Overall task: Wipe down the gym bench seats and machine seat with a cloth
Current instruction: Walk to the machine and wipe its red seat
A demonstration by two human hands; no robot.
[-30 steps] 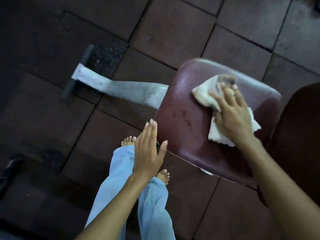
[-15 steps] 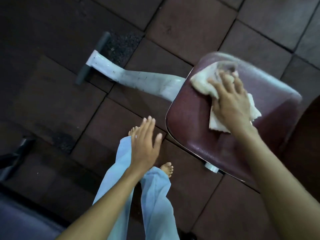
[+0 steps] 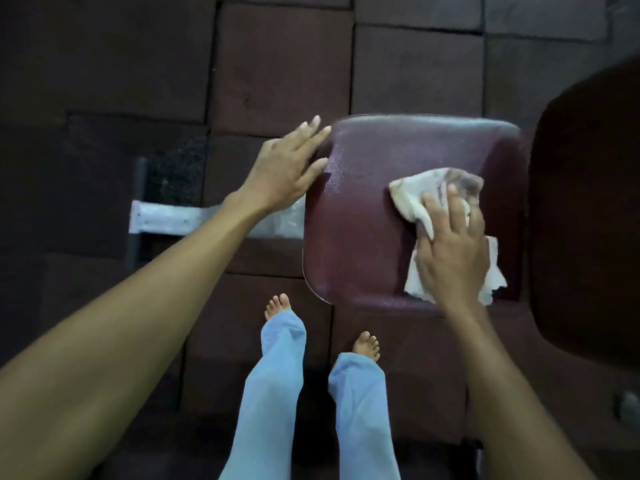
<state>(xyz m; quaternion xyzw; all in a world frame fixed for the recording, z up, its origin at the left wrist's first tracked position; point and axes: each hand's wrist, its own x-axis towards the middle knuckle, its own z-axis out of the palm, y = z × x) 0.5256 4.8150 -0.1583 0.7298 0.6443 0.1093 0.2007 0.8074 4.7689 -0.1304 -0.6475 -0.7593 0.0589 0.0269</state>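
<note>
My right hand (image 3: pixel 450 251), fingers spread flat, presses the cloth (image 3: pixel 415 195) onto the 3 o'clock side of the maroon seat (image 3: pixel 367 220). I judge the padding left to wipe runs toward 9 o'clock, where my left hand (image 3: pixel 287 168), fingers straight, is at the seat's edge.

The cloth (image 3: pixel 412 195) lies on the right part of the seat (image 3: pixel 360 237). The right hand (image 3: pixel 450 251) rests on top of it. The left hand (image 3: pixel 280 171) is at the seat's far left corner. A bar (image 3: pixel 162 218) sticks out left of the seat. Two feet (image 3: pixel 277 304) stand on the floor (image 3: pixel 277 64) near the seat. Another pad (image 3: pixel 588 220) is just right of it.
</note>
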